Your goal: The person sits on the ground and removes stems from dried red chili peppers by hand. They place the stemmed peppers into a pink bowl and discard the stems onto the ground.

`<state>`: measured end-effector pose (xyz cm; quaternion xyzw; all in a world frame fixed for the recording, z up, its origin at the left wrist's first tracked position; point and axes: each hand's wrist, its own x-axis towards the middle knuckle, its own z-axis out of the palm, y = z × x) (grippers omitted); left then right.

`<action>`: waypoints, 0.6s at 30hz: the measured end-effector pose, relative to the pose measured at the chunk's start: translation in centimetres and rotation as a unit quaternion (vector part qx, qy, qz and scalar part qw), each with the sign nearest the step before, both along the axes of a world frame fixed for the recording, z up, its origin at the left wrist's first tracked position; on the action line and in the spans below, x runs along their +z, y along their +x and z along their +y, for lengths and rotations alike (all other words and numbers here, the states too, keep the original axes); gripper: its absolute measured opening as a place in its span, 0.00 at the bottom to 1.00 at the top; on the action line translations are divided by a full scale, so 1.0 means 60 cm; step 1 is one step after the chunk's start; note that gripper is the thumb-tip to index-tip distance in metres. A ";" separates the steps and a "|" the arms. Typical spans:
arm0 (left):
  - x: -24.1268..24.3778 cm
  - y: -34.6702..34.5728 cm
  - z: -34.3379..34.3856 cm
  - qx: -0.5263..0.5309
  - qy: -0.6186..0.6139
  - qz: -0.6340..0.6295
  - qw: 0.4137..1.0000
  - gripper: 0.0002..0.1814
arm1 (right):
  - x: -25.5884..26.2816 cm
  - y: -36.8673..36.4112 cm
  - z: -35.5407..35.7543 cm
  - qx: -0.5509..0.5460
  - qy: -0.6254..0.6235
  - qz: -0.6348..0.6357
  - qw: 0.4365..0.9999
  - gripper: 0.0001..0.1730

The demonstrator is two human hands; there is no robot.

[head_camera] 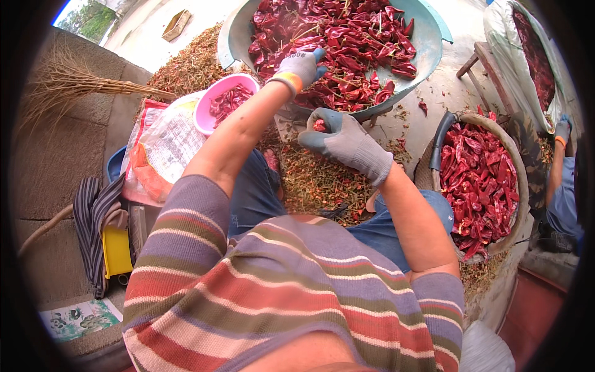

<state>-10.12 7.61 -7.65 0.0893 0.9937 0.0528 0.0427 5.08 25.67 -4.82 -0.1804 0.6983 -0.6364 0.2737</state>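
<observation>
Dried red chili peppers fill much of a wide blue-green basin in front of me. My left hand, in a grey glove with blue-coated fingers, reaches over the near left part of the heap. Two of its fingertips are apart, but the others are hidden, so I cannot tell if it holds a pepper. Just below the basin's near rim, my right hand wears a matching glove. Its fingers curl round a red chili piece, of which only a bit shows.
Left of the basin, a pink bowl holds chili pieces. Stems and scraps litter the floor between my legs. A handled basket of chilies stands right, near a white sack and another person's gloved hand. A twig broom lies left.
</observation>
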 end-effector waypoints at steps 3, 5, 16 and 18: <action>-0.021 -0.029 0.000 -0.009 -0.016 -0.014 1.000 0.21 | -0.009 -0.012 0.002 -0.013 0.039 0.000 0.999 0.16; -0.035 -0.038 -0.011 -0.001 0.006 -0.004 1.000 0.19 | 0.000 -0.011 -0.001 -0.040 0.025 -0.005 0.999 0.17; 0.077 0.077 -0.066 0.007 0.273 0.144 0.951 0.14 | -0.005 -0.060 0.028 -0.196 0.144 0.212 0.946 0.33; 0.098 0.113 -0.057 0.030 0.331 0.101 0.938 0.14 | -0.024 -0.078 0.021 -0.235 0.123 0.304 0.915 0.33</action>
